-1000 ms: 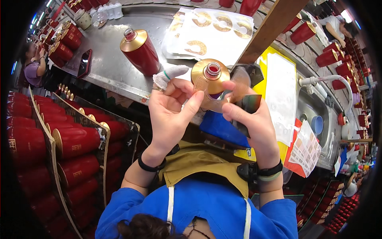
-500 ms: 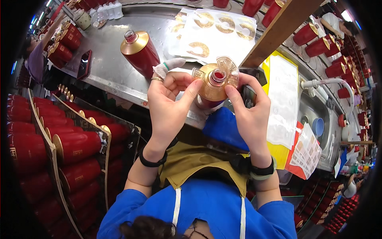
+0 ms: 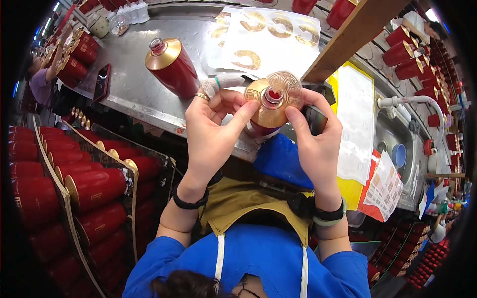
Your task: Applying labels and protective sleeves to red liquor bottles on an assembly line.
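Note:
A dark red bottle with a gold shoulder [image 3: 268, 117] and an open clear neck is between my hands, its neck toward me and its lower body mostly hidden. A C-shaped embossed gold label [image 3: 285, 84] curves around the far side of the neck. My left hand [image 3: 214, 118] pinches the label's left end, thumb on the shoulder; a white fabric cot covers one finger. My right hand [image 3: 317, 133] grips the label's right end, thumb pressed near the neck. Beyond my left hand stands another red bottle [image 3: 174, 69] with a gold shoulder.
White backing sheets [image 3: 268, 47] with gold C-shaped labels lie on the metal table [image 3: 131, 64]. A wooden post [image 3: 353, 37] rises at right, near a sink [image 3: 410, 136] with a blue cup. Racked red bottles [image 3: 94, 184] fill the left; a phone [image 3: 102, 82] lies by the edge.
The label's raised far part has come down and curves more closely around the neck. Both hands have shifted slightly right, still on the label.

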The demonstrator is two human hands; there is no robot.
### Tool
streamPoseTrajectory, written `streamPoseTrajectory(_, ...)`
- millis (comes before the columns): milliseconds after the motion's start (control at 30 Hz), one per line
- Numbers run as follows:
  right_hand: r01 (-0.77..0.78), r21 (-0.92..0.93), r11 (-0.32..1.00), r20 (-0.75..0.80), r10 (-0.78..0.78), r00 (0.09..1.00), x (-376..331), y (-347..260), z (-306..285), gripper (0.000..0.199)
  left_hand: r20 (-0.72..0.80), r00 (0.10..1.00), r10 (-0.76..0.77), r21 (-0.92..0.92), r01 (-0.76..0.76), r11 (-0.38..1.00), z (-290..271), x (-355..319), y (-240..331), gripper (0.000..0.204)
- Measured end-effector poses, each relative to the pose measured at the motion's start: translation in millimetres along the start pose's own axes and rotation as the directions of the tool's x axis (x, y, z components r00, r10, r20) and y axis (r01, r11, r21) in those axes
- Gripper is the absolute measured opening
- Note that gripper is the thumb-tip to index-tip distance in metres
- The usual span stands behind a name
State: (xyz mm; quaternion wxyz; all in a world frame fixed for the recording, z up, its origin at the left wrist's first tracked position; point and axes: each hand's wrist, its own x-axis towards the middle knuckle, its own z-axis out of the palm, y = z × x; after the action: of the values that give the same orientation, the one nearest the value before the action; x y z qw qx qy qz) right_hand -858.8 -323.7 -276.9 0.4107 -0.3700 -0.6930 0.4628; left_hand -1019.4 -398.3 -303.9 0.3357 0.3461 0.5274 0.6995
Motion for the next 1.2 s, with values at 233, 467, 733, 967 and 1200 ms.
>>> streamPoseTrajectory(233, -0.003, 0.014, 1.000, 0.024, 0.003, 1.000, -1, -1, 0, 0.027, 0.040, 0.999, -0.005, 0.015, 0.004, 1.000, -3, 1, 0, 0.040)
streamPoseTrajectory(467, -0.021, 0.002, 1.000, 0.029, 0.021, 0.999, -2, 1, -2, 0.027, 0.011, 0.999, -0.030, -0.051, 0.031, 0.998, -1, 1, 2, 0.038)
streamPoseTrajectory(733, -0.039, 0.112, 0.993, -0.009, 0.040, 0.999, -7, 0, 5, 0.026, -0.030, 0.999, 0.042, -0.079, -0.045, 0.996, -1, 4, -3, 0.031)
streamPoseTrajectory(967, -0.016, 0.111, 0.994, -0.013, 0.017, 1.000, -1, 7, -6, 0.022, -0.006, 1.000, 0.002, -0.043, -0.002, 0.999, 8, -4, -3, 0.034)
streamPoseTrajectory(1200, 0.008, 0.104, 0.995, -0.012, -0.007, 1.000, -2, 9, -6, 0.023, -0.021, 1.000, -0.012, -0.070, 0.011, 0.997, 6, -4, -3, 0.035)
